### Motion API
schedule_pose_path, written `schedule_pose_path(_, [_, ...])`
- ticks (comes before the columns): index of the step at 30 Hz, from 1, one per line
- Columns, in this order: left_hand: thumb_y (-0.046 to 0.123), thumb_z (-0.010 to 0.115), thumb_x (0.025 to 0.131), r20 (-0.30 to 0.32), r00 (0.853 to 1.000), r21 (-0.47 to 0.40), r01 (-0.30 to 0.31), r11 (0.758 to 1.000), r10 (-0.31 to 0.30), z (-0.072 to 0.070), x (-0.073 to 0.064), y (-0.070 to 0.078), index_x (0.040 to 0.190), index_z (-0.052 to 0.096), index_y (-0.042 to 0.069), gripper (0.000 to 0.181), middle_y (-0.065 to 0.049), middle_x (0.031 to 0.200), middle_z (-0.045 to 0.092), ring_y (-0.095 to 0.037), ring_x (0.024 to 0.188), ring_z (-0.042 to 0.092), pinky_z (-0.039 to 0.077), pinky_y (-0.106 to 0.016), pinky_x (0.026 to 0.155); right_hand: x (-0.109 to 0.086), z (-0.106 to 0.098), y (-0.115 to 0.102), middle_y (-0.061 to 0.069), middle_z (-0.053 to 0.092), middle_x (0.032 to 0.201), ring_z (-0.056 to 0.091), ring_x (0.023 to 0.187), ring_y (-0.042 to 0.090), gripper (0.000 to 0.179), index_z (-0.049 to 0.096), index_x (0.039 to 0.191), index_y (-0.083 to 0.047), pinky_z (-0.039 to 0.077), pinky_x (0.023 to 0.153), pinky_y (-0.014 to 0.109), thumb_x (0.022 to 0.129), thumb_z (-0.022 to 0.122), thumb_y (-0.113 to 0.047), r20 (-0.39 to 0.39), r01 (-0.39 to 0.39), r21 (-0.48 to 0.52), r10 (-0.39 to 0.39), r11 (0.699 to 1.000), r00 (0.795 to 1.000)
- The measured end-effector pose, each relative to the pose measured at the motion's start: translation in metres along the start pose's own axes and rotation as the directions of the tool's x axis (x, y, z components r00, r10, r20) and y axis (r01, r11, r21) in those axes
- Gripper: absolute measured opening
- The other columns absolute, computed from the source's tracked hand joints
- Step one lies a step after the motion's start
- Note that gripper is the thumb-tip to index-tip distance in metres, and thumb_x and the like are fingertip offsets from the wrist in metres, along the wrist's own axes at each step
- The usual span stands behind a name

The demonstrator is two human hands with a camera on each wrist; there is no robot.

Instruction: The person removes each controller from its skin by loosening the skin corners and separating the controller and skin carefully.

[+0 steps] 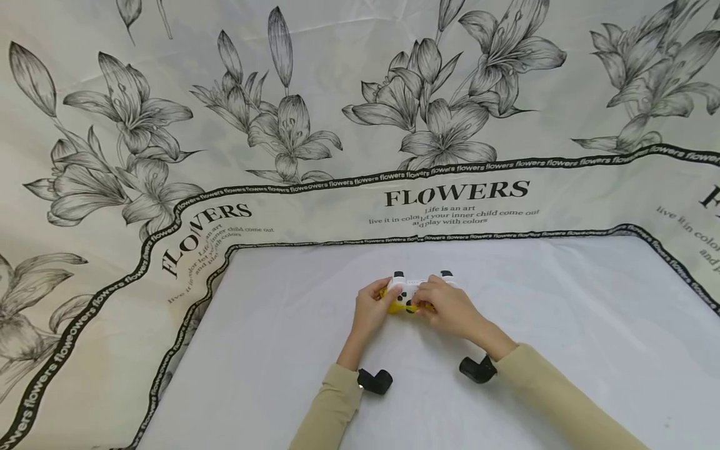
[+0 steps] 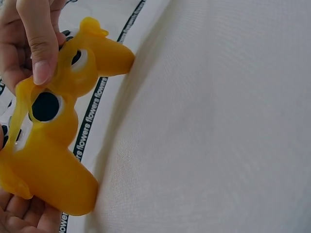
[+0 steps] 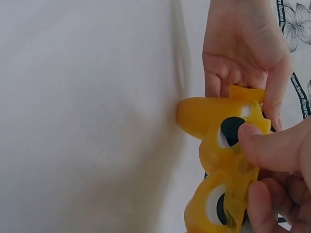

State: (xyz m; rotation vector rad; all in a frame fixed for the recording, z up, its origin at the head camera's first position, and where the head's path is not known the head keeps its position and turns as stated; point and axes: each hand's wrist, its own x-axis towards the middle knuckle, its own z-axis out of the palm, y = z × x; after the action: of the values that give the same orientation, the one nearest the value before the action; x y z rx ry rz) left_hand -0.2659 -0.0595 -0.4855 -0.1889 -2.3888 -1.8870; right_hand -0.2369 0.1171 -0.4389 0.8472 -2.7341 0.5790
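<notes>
A white game controller (image 1: 419, 282) with black buttons is held just above the white cloth, partly inside a yellow, rubbery-looking cover (image 2: 58, 174). Its black thumbsticks show through round openings in the cover. My left hand (image 1: 371, 309) grips the controller's left side, thumb on top. My right hand (image 1: 450, 307) pinches the cover's edge near the middle, between thumb and fingers. In the right wrist view, the right thumb (image 3: 277, 148) lies beside one thumbstick (image 3: 232, 130). A flap of the cover stands up near the left hand's fingers. Hands hide parts of the controller.
White cloth (image 1: 270, 350) covers the table. Behind and at the sides rises a fabric (image 1: 315, 212) printed with flowers and lettering. A black wrist device (image 1: 375, 381) sits at the left cuff, another black device (image 1: 477, 369) at the right.
</notes>
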Motion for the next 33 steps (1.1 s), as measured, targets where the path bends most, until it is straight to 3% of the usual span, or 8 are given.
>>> schedule_pose_path(13, [0.024, 0.07, 0.088, -0.003, 1.0, -0.009, 0.009, 1.0, -0.009, 0.0, 0.002, 0.002, 0.115, 0.068, 0.0, 0.036, -0.015, 0.113, 0.07, -0.021, 0.102, 0.066, 0.05, -0.019, 0.08, -0.004, 0.004, 0.002, -0.01, 0.06, 0.077, 0.044, 0.075, 0.008, 0.011, 0.073, 0.078, -0.017, 0.042, 0.057, 0.021, 0.074, 0.079, -0.009, -0.057, 0.063, -0.047, -0.066, 0.997, 0.996])
schedule_pose_path(23, [0.026, 0.069, 0.089, 0.0, 1.0, 0.002, 0.025, 1.0, -0.025, -0.001, 0.001, 0.003, 0.116, 0.068, 0.001, 0.037, -0.014, 0.116, 0.069, -0.024, 0.11, 0.064, 0.052, -0.036, 0.092, -0.009, 0.011, -0.003, -0.006, 0.061, 0.075, 0.049, 0.078, 0.013, 0.011, 0.072, 0.076, -0.013, 0.048, 0.067, 0.025, 0.072, 0.079, -0.005, -0.093, 0.134, -0.104, -0.144, 0.985, 0.985])
schedule_pose_path(33, [0.028, 0.07, 0.088, 0.009, 0.998, 0.006, 0.065, 0.998, -0.065, -0.002, 0.001, 0.004, 0.115, 0.069, 0.002, 0.038, -0.013, 0.114, 0.07, -0.023, 0.107, 0.065, 0.054, -0.03, 0.086, -0.015, 0.015, -0.007, -0.004, 0.056, 0.074, 0.049, 0.074, 0.011, 0.012, 0.069, 0.076, -0.01, 0.048, 0.065, 0.023, 0.074, 0.077, -0.001, -0.121, 0.194, -0.152, -0.213, 0.969, 0.97])
